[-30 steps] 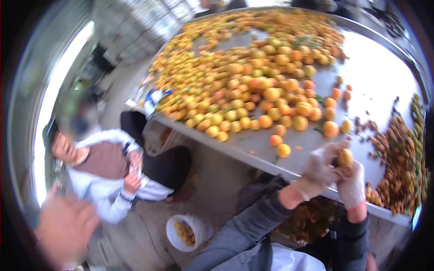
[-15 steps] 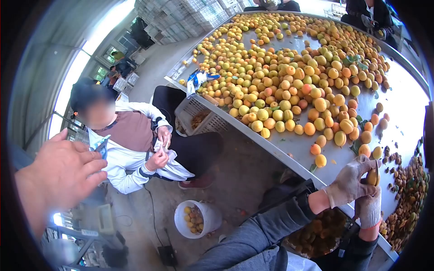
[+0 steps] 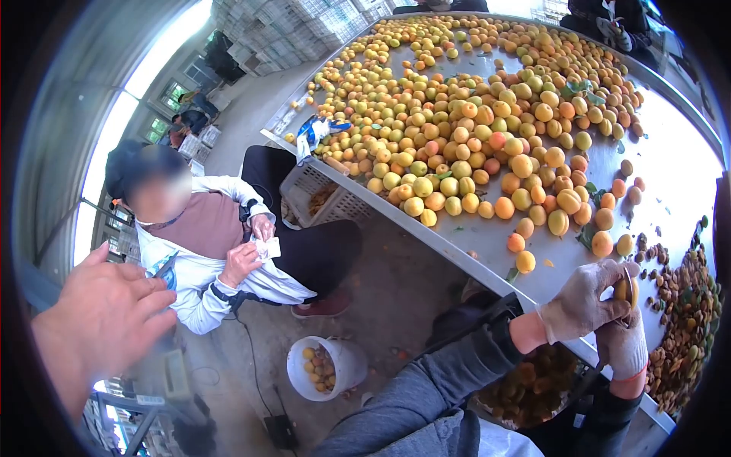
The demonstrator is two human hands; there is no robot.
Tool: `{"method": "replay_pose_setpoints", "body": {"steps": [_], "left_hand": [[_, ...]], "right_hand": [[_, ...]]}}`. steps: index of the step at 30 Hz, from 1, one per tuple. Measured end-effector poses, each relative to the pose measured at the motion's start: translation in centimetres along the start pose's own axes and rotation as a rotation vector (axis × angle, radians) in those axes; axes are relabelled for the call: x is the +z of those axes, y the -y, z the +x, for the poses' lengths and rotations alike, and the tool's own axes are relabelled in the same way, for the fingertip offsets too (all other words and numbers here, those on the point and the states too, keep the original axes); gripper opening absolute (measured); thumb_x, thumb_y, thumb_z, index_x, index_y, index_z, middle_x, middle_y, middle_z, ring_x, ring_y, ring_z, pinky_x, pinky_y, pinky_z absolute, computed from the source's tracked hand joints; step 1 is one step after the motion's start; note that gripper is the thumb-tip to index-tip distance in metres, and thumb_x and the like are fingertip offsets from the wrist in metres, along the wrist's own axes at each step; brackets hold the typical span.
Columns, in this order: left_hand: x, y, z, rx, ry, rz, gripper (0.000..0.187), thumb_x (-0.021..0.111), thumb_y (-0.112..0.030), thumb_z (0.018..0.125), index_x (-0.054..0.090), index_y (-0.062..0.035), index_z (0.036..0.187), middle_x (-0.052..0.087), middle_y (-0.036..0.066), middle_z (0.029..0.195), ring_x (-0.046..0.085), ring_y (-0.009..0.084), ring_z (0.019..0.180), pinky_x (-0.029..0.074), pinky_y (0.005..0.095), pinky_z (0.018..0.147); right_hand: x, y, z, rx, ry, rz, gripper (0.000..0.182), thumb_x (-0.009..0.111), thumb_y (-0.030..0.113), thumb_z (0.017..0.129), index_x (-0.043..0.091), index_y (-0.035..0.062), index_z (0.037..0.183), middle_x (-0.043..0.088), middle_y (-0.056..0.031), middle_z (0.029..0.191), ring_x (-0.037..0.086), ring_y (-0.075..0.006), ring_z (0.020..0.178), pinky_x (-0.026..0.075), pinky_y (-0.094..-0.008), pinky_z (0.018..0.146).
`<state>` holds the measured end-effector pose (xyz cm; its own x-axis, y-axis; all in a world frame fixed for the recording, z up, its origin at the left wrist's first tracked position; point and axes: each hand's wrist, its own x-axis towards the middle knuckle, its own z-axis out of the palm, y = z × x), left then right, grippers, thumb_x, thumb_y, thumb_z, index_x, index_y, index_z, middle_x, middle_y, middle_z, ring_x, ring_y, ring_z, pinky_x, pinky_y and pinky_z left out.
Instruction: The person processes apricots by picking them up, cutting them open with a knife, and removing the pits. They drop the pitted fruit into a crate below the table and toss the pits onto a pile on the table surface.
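Left hand and right hand, both gloved, closed on one apricot between them, over the near edge of the table. To the left, a bucket containing fruit on the floor; farther, loose apricots spread across the table; rearmost, stacked crates.

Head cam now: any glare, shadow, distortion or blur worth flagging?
Glare, head view: bright strip upper left blown out, table's right side washed out. Shadow, head view: floor below the table's near edge is dark. Distortion, head view: fisheye curvature, black corners. Blur, head view: seated person's head area smeared; apricots and gloved left hand look fairly crisp.
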<state>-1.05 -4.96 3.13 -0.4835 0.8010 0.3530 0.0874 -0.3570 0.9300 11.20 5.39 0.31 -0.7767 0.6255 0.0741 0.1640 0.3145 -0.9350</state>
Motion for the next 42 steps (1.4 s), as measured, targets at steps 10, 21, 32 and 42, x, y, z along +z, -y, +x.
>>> {"method": "replay_pose_setpoints", "body": {"steps": [10, 21, 32, 42], "left_hand": [[-1.0, 1.4, 1.2, -0.171, -0.128, -0.669, 0.040, 0.061, -0.012, 0.094, 0.051, 0.0012, 0.130, 0.061, 0.004, 0.107, 0.059, 0.0111, 0.093, 0.051, 0.0230, 0.084], [2.2, 1.8, 0.0, 0.256, -0.054, 0.306, 0.048, 0.065, 0.001, 0.081, 0.053, -0.0049, 0.127, 0.058, 0.018, 0.109, 0.057, 0.0337, 0.106, 0.048, 0.0359, 0.092], [-0.5, 2.0, -0.7, -0.292, -0.125, -0.244, 0.040, 0.042, -0.021, 0.101, 0.047, -0.0021, 0.135, 0.061, 0.010, 0.109, 0.061, 0.0171, 0.089, 0.053, 0.0298, 0.077], [-1.3, 0.8, -0.2, -0.665, -0.175, -0.695, 0.040, 0.050, -0.034, 0.099, 0.053, -0.0021, 0.122, 0.059, 0.010, 0.099, 0.064, 0.0196, 0.083, 0.056, 0.0347, 0.072]], "right_hand": [[-5.0, 1.2, -0.6, 0.267, 0.131, 0.233, 0.017, 0.049, 0.002, 0.078, 0.060, -0.0002, 0.092, 0.046, 0.0014, 0.051, 0.035, -0.0067, 0.034, 0.024, -0.0208, 0.034], [-1.9, 3.3, 1.2, 0.206, -0.113, 0.265, 0.023, 0.058, 0.012, 0.092, 0.056, 0.0024, 0.113, 0.058, 0.0019, 0.081, 0.049, -0.0013, 0.062, 0.039, -0.0145, 0.051], [-2.0, 7.4, 0.7, 0.422, 0.013, 0.402, 0.018, 0.061, 0.009, 0.086, 0.062, 0.0048, 0.103, 0.060, -0.0016, 0.076, 0.050, -0.0053, 0.053, 0.038, -0.0191, 0.046], [-5.0, 6.4, 0.8, 0.394, -0.027, 0.588, 0.024, 0.062, 0.011, 0.086, 0.063, 0.0064, 0.109, 0.057, 0.0012, 0.069, 0.050, -0.0048, 0.048, 0.035, -0.0174, 0.038]]}}
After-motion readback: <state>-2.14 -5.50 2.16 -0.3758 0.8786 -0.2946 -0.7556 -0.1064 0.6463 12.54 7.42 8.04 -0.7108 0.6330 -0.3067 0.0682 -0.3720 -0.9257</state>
